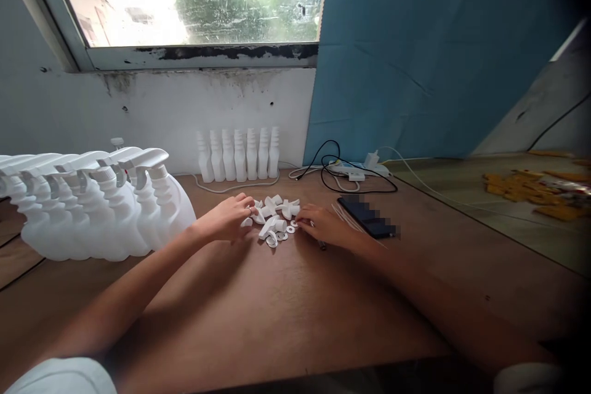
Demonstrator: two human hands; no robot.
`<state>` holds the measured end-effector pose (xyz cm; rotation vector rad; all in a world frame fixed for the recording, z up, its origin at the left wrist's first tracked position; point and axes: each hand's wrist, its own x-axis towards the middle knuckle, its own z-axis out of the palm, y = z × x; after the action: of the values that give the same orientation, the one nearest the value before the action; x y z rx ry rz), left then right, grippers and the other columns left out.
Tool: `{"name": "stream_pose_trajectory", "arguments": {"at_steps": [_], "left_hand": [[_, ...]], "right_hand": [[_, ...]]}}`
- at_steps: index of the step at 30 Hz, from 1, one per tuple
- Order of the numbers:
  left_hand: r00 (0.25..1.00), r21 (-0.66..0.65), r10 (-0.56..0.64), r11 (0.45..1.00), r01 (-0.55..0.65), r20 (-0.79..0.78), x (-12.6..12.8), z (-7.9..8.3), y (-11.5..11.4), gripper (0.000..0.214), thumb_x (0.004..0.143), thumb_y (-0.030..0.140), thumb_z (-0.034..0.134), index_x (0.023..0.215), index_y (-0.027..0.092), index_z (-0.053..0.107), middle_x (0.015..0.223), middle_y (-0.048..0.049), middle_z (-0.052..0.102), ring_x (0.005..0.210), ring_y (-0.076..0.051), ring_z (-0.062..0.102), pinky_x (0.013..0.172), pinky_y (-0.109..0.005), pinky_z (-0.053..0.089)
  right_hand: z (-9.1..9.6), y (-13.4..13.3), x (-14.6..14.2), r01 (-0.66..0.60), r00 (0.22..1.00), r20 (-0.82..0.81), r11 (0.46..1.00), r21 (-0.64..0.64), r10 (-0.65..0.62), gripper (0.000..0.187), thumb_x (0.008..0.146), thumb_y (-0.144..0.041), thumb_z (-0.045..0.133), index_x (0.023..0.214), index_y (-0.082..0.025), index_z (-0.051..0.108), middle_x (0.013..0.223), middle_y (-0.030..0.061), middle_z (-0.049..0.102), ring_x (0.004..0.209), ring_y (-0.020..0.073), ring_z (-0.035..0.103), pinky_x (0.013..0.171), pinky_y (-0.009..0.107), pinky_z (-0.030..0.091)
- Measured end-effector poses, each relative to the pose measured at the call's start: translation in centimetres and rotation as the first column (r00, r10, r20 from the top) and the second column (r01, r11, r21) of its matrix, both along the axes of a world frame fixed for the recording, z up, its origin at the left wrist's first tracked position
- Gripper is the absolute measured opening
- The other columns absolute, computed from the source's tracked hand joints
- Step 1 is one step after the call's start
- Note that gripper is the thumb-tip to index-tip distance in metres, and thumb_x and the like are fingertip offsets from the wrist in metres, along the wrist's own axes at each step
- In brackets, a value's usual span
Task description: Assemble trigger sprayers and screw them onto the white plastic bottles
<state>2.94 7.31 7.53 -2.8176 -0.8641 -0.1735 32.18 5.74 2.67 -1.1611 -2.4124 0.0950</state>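
A small pile of white plastic spray-nozzle parts [272, 208] lies on the brown table, with several flat white rings [290, 229] along its near right side. My left hand [226, 218] reaches in from the left, its fingers curved and apart beside the pile. A small white piece [247, 221] shows under its fingertips; I cannot tell whether they touch it. From the right, my right hand [329, 226] lies low over the table with its fingers stretched out. Its fingertips are at the rings, and the undersides of the fingers are hidden.
Large white bottles with spray heads [106, 209] stand in a row at the left. Slim white bottles [239, 157] line the wall. A dark phone [367, 217] lies right of my right hand, near a power strip [355, 168] and loose cables [330, 188]. The brown table [295, 314] ends near me.
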Motion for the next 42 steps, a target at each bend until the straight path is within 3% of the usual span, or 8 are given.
{"name": "stream_pose_trajectory", "arguments": {"at_steps": [5, 12, 18, 22, 25, 31, 38, 42], "left_hand": [[0.994, 0.079, 0.071, 0.994, -0.077, 0.079, -1.4, -3.3, -0.6, 0.044, 0.082, 0.024, 0.060, 0.126, 0.020, 0.054, 0.121, -0.0116, 0.055, 0.110, -0.027, 0.048, 0.096, -0.042, 0.044], [0.925, 0.110, 0.062, 0.988, -0.111, 0.375, -2.0, -5.9, -0.6, 0.025, 0.088, 0.025, 0.054, 0.112, 0.020, 0.059, 0.123, -0.0115, 0.059, 0.114, -0.026, 0.052, 0.098, -0.045, 0.045], [0.747, -0.203, 0.139, 0.979, -0.006, 0.650, -0.9, -6.6, -4.9, 0.032, 0.088, 0.032, 0.054, 0.118, 0.021, 0.051, 0.113, -0.0092, 0.066, 0.103, -0.020, 0.063, 0.092, -0.035, 0.052], [0.755, -0.364, 0.145, 0.922, 0.131, 0.640, 0.2, -6.9, -6.8, 0.035, 0.087, 0.034, 0.056, 0.120, 0.022, 0.053, 0.112, -0.0072, 0.067, 0.093, -0.016, 0.066, 0.084, -0.029, 0.056], [0.780, -0.390, 0.091, 0.898, 0.204, 0.619, 0.7, -6.9, -7.0, 0.038, 0.085, 0.031, 0.059, 0.122, 0.022, 0.052, 0.113, -0.0067, 0.068, 0.093, -0.016, 0.065, 0.086, -0.031, 0.055], [0.749, -0.482, 0.119, 0.827, 0.289, 0.652, 0.6, -6.8, -6.5, 0.036, 0.086, 0.029, 0.061, 0.119, 0.018, 0.051, 0.111, -0.0091, 0.067, 0.096, -0.017, 0.066, 0.081, -0.028, 0.054], [0.750, -0.484, 0.106, 0.820, 0.306, 0.653, 0.4, -7.2, -6.5, 0.026, 0.086, 0.028, 0.061, 0.109, 0.016, 0.056, 0.099, -0.0068, 0.069, 0.083, -0.015, 0.066, 0.069, -0.023, 0.053], [0.732, -0.398, -0.027, 0.825, 0.401, 0.681, 0.3, -7.2, -6.4, 0.028, 0.088, 0.024, 0.059, 0.114, 0.014, 0.058, 0.105, -0.0099, 0.069, 0.094, -0.017, 0.067, 0.083, -0.028, 0.054]], "right_hand": [[-1.5, 0.3, -0.6, -0.044, 0.998, 0.042, 0.999, 0.005, 0.044, 0.014, 0.087, -0.021, 0.062, 0.095, -0.019, 0.074, 0.098, 0.0108, 0.067, 0.096, 0.0239, 0.061, 0.087, 0.038, 0.046], [-1.3, -0.4, -0.6, -0.130, 0.966, 0.244, 0.976, 0.176, 0.085, 0.022, 0.095, -0.022, 0.051, 0.088, -0.018, 0.071, 0.090, 0.0097, 0.067, 0.086, 0.0218, 0.060, 0.079, 0.038, 0.044], [0.2, -1.9, -1.4, -0.092, 0.995, 0.071, 0.924, 0.372, 0.070, 0.022, 0.094, -0.019, 0.048, 0.082, -0.018, 0.065, 0.086, 0.0099, 0.068, 0.080, 0.0203, 0.060, 0.075, 0.036, 0.045], [0.8, -4.0, -2.9, -0.194, 0.955, -0.110, 0.860, 0.472, 0.275, 0.013, 0.092, -0.015, 0.052, 0.094, -0.020, 0.064, 0.089, 0.0073, 0.068, 0.082, 0.0170, 0.061, 0.073, 0.032, 0.048], [0.7, -5.1, -4.0, -0.363, 0.902, -0.005, 0.763, 0.535, 0.433, 0.016, 0.090, -0.012, 0.055, 0.103, -0.018, 0.063, 0.089, 0.0066, 0.069, 0.079, 0.0153, 0.060, 0.071, 0.031, 0.049], [0.0, -5.2, -4.9, -0.458, 0.867, 0.129, 0.669, 0.585, 0.481, 0.020, 0.092, -0.011, 0.053, 0.111, -0.011, 0.060, 0.085, 0.0077, 0.068, 0.067, 0.0134, 0.058, 0.062, 0.031, 0.047], [-1.0, -5.4, -4.9, -0.480, 0.839, 0.028, 0.713, 0.511, 0.544, 0.020, 0.087, -0.009, 0.055, 0.106, -0.013, 0.059, 0.091, 0.0095, 0.068, 0.082, 0.0169, 0.062, 0.072, 0.032, 0.052], [-1.0, -5.6, -5.0, -0.454, 0.856, -0.012, 0.762, 0.461, 0.517, 0.016, 0.089, -0.014, 0.055, 0.103, -0.015, 0.061, 0.096, 0.0099, 0.067, 0.083, 0.0166, 0.062, 0.075, 0.032, 0.053]]}}
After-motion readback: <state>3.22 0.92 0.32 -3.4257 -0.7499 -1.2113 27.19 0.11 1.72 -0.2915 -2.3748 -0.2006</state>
